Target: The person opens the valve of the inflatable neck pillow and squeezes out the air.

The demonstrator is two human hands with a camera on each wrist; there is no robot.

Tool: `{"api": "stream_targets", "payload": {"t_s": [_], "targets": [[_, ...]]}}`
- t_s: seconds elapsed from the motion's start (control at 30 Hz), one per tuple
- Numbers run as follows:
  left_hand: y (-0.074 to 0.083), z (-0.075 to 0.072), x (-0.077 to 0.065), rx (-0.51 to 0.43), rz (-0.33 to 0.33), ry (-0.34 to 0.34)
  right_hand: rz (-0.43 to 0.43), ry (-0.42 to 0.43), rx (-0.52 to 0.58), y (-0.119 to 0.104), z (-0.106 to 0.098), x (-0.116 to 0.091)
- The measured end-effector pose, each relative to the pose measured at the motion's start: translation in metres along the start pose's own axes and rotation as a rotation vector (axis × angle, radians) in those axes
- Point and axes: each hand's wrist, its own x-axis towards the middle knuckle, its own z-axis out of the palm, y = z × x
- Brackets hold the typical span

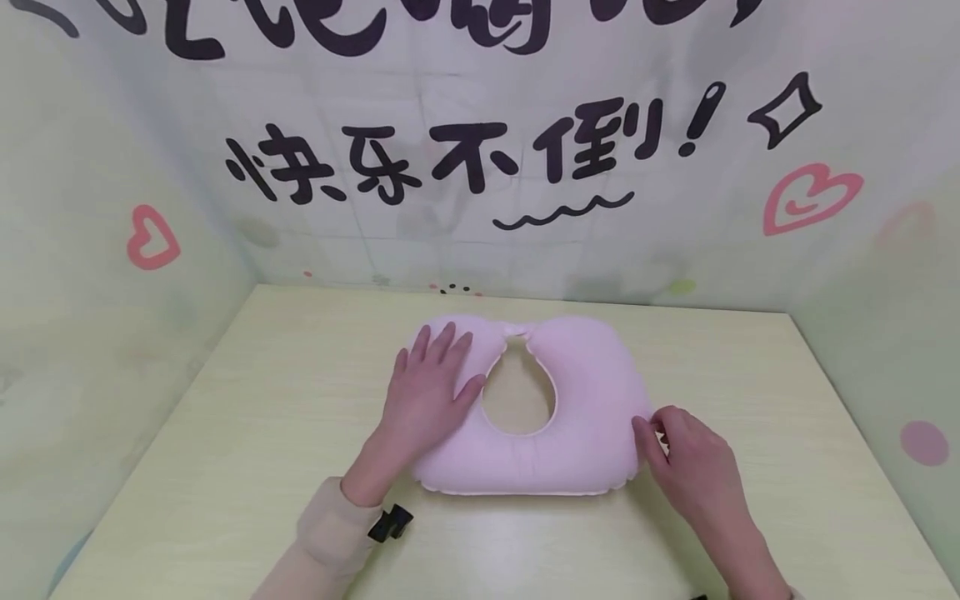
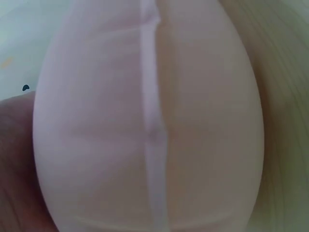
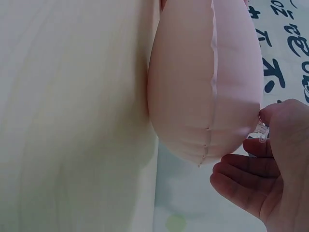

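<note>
A pink inflatable neck pillow (image 1: 592, 417) lies plumped up on the table, its opening toward the back wall. My left hand (image 1: 423, 400) rests on the pillow's left side with fingers spread and nearly straight. At the pillow's right edge, my right hand (image 1: 697, 458) has thumb and index finger around a small clear air valve (image 3: 262, 131). The other fingers curve loosely below it in the right wrist view. Seen from the left wrist, the pillow's seamed side (image 2: 207, 121) fills most of the picture, and only part of the left hand shows.
The pale wood-grain table (image 1: 262, 400) reaches to a white printed back wall (image 1: 465, 258) with black lettering. Similar printed side walls stand at the left and right. A black clip-like piece (image 1: 391, 523) sits at the left wrist.
</note>
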Motion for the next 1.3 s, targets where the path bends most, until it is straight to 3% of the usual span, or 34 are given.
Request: {"api": "stream_targets", "payload": {"t_s": [0.47,0.7,1.03,1.3], "targets": [[-0.001,0.004,0.000,0.013,0.011,-0.041,-0.003,0.007,0.047,0.005,0.002,-0.012],[0.000,0.002,-0.001,0.002,0.009,-0.048,0.126,-0.037,0.173,0.006,0.003,-0.018],[-0.003,-0.001,-0.002,0.012,-0.011,-0.069,0.245,-0.050,0.391,0.006,0.009,-0.015],[-0.006,-0.003,-0.001,0.021,-0.019,-0.073,0.251,-0.062,0.385,0.009,0.011,-0.011]]}}
